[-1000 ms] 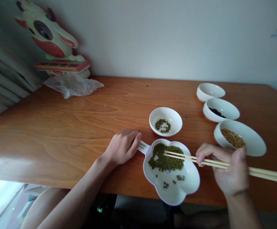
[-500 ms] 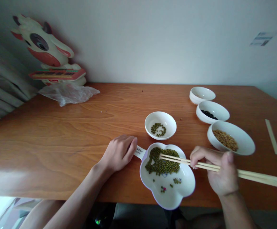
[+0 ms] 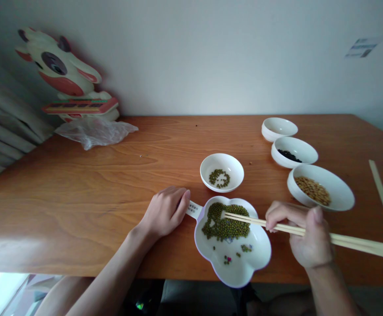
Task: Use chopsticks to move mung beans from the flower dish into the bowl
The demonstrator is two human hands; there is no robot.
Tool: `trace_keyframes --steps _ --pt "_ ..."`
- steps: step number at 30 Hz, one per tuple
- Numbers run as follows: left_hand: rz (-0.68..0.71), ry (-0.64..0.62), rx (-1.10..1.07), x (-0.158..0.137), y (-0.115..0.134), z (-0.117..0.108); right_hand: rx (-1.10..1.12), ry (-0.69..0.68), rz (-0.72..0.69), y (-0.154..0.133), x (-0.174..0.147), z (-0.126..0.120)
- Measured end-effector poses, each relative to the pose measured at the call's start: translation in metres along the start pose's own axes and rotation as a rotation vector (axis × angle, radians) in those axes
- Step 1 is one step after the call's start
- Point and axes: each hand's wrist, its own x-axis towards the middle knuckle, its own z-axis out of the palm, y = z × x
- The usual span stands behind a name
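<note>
My left hand [image 3: 167, 210] is closed round the handle of a white, flower-shaped dish [image 3: 236, 267] with a purple rim. Green mung beans [image 3: 231, 226] cover the dish's far side, and a few lie scattered nearer me. In my right hand [image 3: 305, 232] is a pair of wooden chopsticks [image 3: 280, 227], their tips together among the beans. Whether a bean sits between the tips is too small to tell. Just beyond the dish stands a small white bowl [image 3: 236, 169] with some mung beans at its bottom.
To the right stand a white bowl of tan beans [image 3: 313, 191], a bowl of black beans [image 3: 288, 155] and another white bowl [image 3: 279, 128]. A flat pale stick [image 3: 380, 185] lies at far right. Back left are a plastic bag [image 3: 94, 131] and a cow-shaped toy keyboard [image 3: 82, 105].
The chopstick tips have shifted very slightly to the right among the mung beans. The camera view has tilted a little. My left hand keeps its hold on the handle.
</note>
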Motion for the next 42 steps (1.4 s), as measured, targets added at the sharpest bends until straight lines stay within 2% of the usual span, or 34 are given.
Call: trace_keyframes --steps 5,18,32,42 --pt "0.001 0.0 0.008 0.0 -0.001 0.0 0.047 0.045 -0.02 -0.002 0.001 -0.001" --pt "0.006 0.002 0.021 -0.001 -0.001 0.0 -0.019 -0.037 0.043 0.001 0.003 0.006" --pt "-0.005 0.007 0.0 -0.001 -0.001 0.001 -0.004 -0.042 0.067 0.008 0.0 0.002" --pt "-0.001 0.006 -0.02 -0.001 0.0 -0.001 0.047 0.025 -0.013 0.003 0.0 0.004"
